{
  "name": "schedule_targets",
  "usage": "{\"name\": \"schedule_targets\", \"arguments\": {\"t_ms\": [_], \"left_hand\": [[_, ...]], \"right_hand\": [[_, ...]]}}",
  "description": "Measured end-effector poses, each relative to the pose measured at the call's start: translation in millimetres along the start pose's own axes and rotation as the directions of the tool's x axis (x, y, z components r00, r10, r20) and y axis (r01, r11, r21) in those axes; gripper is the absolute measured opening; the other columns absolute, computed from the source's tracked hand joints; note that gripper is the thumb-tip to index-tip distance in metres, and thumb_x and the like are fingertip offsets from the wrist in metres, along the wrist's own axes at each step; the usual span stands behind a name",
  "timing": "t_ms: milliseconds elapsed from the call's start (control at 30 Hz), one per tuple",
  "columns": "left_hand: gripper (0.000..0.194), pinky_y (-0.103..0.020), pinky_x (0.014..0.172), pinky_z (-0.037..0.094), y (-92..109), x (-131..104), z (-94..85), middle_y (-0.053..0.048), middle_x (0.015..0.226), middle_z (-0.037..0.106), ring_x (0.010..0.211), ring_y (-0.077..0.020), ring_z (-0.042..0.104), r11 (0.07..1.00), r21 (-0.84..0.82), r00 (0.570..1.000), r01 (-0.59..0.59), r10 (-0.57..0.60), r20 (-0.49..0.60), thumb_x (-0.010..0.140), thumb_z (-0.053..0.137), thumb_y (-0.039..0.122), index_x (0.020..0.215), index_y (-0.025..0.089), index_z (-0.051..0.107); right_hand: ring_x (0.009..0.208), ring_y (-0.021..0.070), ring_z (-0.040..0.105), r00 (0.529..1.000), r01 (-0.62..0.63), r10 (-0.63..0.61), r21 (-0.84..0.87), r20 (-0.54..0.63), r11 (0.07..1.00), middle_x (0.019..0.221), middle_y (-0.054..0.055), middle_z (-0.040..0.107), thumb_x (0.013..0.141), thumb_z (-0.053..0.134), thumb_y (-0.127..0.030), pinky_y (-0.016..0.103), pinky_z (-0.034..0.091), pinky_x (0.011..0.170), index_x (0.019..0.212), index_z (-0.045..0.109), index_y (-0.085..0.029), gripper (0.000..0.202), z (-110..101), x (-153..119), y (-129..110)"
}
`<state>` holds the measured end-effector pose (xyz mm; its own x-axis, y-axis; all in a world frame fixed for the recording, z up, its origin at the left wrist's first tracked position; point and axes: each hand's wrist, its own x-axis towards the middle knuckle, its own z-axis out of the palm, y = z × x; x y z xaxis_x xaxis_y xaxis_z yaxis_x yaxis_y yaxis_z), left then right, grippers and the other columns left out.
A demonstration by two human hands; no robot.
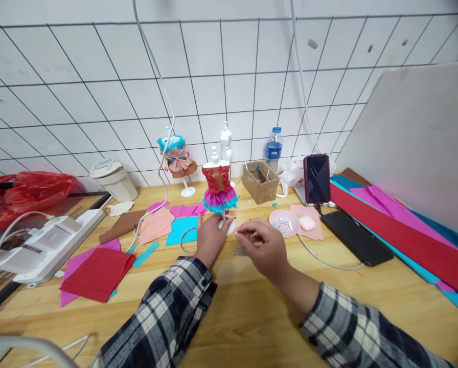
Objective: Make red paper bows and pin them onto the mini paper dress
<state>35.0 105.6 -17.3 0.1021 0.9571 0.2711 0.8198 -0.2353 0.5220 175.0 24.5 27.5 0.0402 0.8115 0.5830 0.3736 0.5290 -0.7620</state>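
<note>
Dressed mannequin [221, 180]: upright on the worktop [248, 327], just beyond L hand [212, 240], its round white foot [231, 227] btwn the hands.
Weight/balance: prob. light, a bit top-heavy on a slim stand; a knock could tip it.
Torso: looks like stiff plastic, prob. smooth & slippery where bare, e.g. the white neck & shoulders.
Bodice & skirt: red bows & ruffled magenta skirt w/ turquoise hem [220, 207] look soft, thin, easy to crush or tear.
Best hold: low on stand or foot; 2nd choice, bare neck [214, 155]. Keep fingers off bows & frill.
L hand: at the stand's foot, thumb & fingers apart either side, touching it; palm down. Can't tell how firm the grip is.
R hand [266, 250]: nr the foot, not on it; thumb & index tips together, other fingers curled. Tiny pale bit at tips, too small to ID.
Below R hand: grey metal tool [240, 251], partly hidden.
Beyond R hand, to its right: pink dish [296, 229] w/ small shiny bits [282, 225]; pale pink lump [307, 223] beside it.
Left of L hand: turquoise sheet [179, 228], peach sheet [156, 225] farther out.
</note>
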Motion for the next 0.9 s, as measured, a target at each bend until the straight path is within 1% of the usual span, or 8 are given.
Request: {"name": "schedule_targets", "arguments": {"t_ms": [67,133,200,267,367,533,667,900], "left_hand": [[0.031,-0.042,0.106,0.023,-1.2,0.4,1.0,-0.006,0.089,0.072,0.087,-0.0201,0.064,1.000,0.022,0.999,0.006,-0.007,0.039,0.089,0.045,0.041,0.088,0.020,0.068],[0.035,-0.035,0.092,0.037,-2.7,-1.7,1.3,-0.007,0.083,0.071,0.081,-0.0198,0.063,0.999,0.037,0.998,0.022,-0.024,0.056,0.089,0.044,0.042,0.085,0.018,0.069],[0.036,-0.029,0.077,0.041,-4.0,-5.1,0.9,-0.007,0.082,0.071,0.077,-0.0187,0.063,0.999,0.037,0.997,0.038,-0.041,0.072,0.089,0.044,0.043,0.087,0.018,0.070],[0.036,-0.026,0.067,0.040,-5.0,-8.2,0.3,-0.007,0.083,0.071,0.075,-0.0175,0.063,0.998,0.034,0.994,0.047,-0.050,0.093,0.089,0.044,0.045,0.090,0.019,0.070],[0.038,-0.024,0.059,0.035,-5.6,-10.1,0.0,-0.007,0.082,0.070,0.072,-0.0165,0.062,0.998,0.028,0.992,0.054,-0.057,0.116,0.089,0.044,0.046,0.089,0.019,0.070],[0.039,-0.024,0.056,0.030,-5.6,-9.2,0.5,-0.006,0.082,0.070,0.070,-0.0157,0.060,0.997,-0.003,0.987,0.073,-0.071,0.147,0.090,0.041,0.047,0.095,0.021,0.070],[0.037,-0.024,0.059,0.032,-3.6,-8.6,-0.8,-0.007,0.085,0.070,0.076,-0.0168,0.061,0.994,-0.009,0.977,0.110,-0.106,0.183,0.090,0.043,0.045,0.095,0.020,0.070],[0.033,-0.024,0.062,0.035,-0.7,-9.9,-1.4,-0.008,0.087,0.070,0.080,-0.0176,0.062,0.992,0.002,0.976,0.124,-0.123,0.178,0.090,0.045,0.042,0.094,0.020,0.070]], "right_hand": [[0.069,0.0110,0.057,0.991,0.103,-0.107,-0.056,-0.077,0.993,0.077,0.002,0.063,0.082,0.058,-0.026,0.021,0.049,0.057,0.082,0.065,-0.020,0.009,-9.7,29.6,-14.3],[0.070,0.0105,0.058,0.978,0.177,-0.187,-0.109,-0.092,0.978,0.082,0.001,0.064,0.083,0.057,-0.025,0.021,0.048,0.057,0.085,0.066,-0.020,0.010,-20.4,57.9,-28.9],[0.072,0.0112,0.058,0.962,0.228,-0.253,-0.213,-0.099,0.950,0.083,0.001,0.064,0.083,0.058,-0.023,0.022,0.048,0.059,0.087,0.067,-0.021,0.010,-29.3,79.9,-38.6],[0.075,0.0129,0.059,0.949,0.265,-0.307,-0.342,-0.073,0.901,0.083,0.001,0.065,0.084,0.058,-0.022,0.025,0.047,0.066,0.086,0.068,-0.022,0.011,-34.3,93.1,-41.0],[0.080,0.0154,0.059,0.934,0.307,-0.358,-0.478,-0.015,0.823,0.083,0.001,0.067,0.085,0.056,-0.023,0.029,0.045,0.074,0.087,0.069,-0.022,0.013,-35.1,100.0,-35.7],[0.082,0.0178,0.057,0.893,0.330,-0.445,-0.581,-0.062,0.744,0.083,0.002,0.067,0.087,0.055,-0.026,0.033,0.042,0.077,0.087,0.070,-0.023,0.015,-31.3,102.9,-29.5],[0.081,0.0182,0.055,0.883,0.354,-0.469,-0.608,-0.034,0.711,0.081,0.002,0.067,0.087,0.056,-0.026,0.032,0.042,0.075,0.087,0.070,-0.023,0.015,-28.8,107.6,-28.2],[0.082,0.0182,0.055,0.881,0.374,-0.472,-0.606,-0.004,0.703,0.083,0.002,0.067,0.088,0.054,-0.026,0.032,0.040,0.073,0.088,0.070,-0.023,0.016,-24.9,107.3,-25.8]]}}
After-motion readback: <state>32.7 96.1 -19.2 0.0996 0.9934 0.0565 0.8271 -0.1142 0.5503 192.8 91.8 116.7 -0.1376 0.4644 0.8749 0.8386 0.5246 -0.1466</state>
